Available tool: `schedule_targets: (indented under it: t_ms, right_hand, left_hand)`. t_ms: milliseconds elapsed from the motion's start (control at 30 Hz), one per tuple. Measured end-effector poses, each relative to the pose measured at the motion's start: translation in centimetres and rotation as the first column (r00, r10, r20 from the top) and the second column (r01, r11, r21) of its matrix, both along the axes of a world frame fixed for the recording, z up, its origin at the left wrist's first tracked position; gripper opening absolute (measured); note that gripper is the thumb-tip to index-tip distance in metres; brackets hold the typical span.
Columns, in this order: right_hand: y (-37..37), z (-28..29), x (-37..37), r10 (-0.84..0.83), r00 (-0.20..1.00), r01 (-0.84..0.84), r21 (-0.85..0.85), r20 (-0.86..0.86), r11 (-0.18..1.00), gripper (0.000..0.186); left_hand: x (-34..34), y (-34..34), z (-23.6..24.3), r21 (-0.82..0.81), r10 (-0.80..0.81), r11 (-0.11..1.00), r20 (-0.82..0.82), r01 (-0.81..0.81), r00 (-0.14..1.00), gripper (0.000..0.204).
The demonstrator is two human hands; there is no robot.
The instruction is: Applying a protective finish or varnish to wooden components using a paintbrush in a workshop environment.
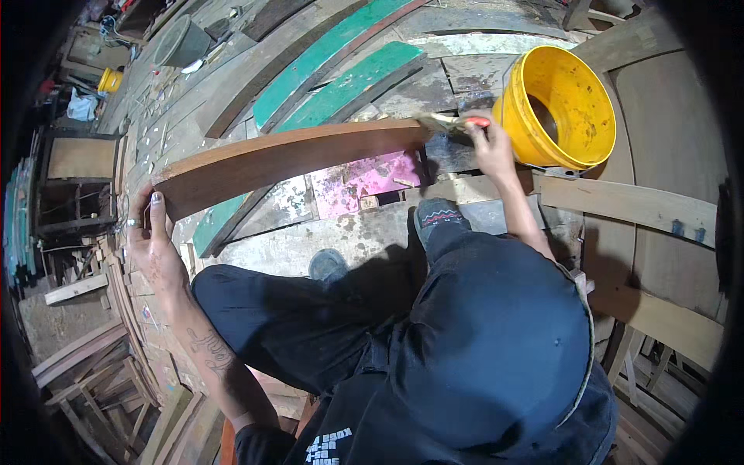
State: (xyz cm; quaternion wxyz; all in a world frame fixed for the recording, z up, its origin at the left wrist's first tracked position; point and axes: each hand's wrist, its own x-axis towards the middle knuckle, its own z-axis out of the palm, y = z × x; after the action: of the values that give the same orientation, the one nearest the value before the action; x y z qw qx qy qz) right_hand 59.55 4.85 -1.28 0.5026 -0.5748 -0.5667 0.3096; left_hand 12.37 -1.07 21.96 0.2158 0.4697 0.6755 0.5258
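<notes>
Hands apart: left hand [153, 240] clamped on left end of curved board [294, 155] above plank floor [167, 101], right hand [494, 149] gripping brush [442, 122] at other end. Yellow bucket [583, 101] near floor's right edge, stained inside, dark-bottomed; grey bucket [184, 42] toward far left.

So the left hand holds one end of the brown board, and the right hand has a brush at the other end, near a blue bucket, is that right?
Not quite: in the head view, the bucket near the right hand and brush is yellow, not blue. The rest stands.
</notes>
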Motion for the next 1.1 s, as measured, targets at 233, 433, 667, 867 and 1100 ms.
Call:
schedule_targets:
  t_ms: [233,433,667,867,1100]
  right_hand:
    - [0.2,-1.4,0.9,-0.029,0.929,0.04,-0.022,0.369,0.999,0.015]
    - [-0.3,-2.0,1.3,-0.022,0.993,0.02,-0.017,-0.113,1.0,0.016]
    - [-2.5,5.3,-4.5,0.127,0.991,-0.121,0.117,-0.043,0.986,0.017]
    - [-1.3,5.6,-4.9,0.122,0.955,-0.118,0.032,-0.269,0.992,0.026]
    - [-1.2,1.2,-1.3,-0.194,0.979,0.193,0.018,0.058,0.981,0.016]
  left_hand:
    - [-0.3,0.1,-0.3,0.01,-0.004,1.0,-0.029,0.004,1.0,0.028]
    - [0.9,0.3,0.1,-0.014,0.053,0.998,-0.012,-0.053,0.999,0.027]
    - [0.0,0.2,0.2,-0.025,0.032,0.999,-0.027,-0.033,0.999,0.03]
    - [1.5,-0.1,0.5,-0.028,0.056,0.998,-0.057,-0.058,0.997,0.029]
    - [1.2,-0.6,1.0,-0.023,0.007,1.0,-0.103,-0.01,0.995,0.029]
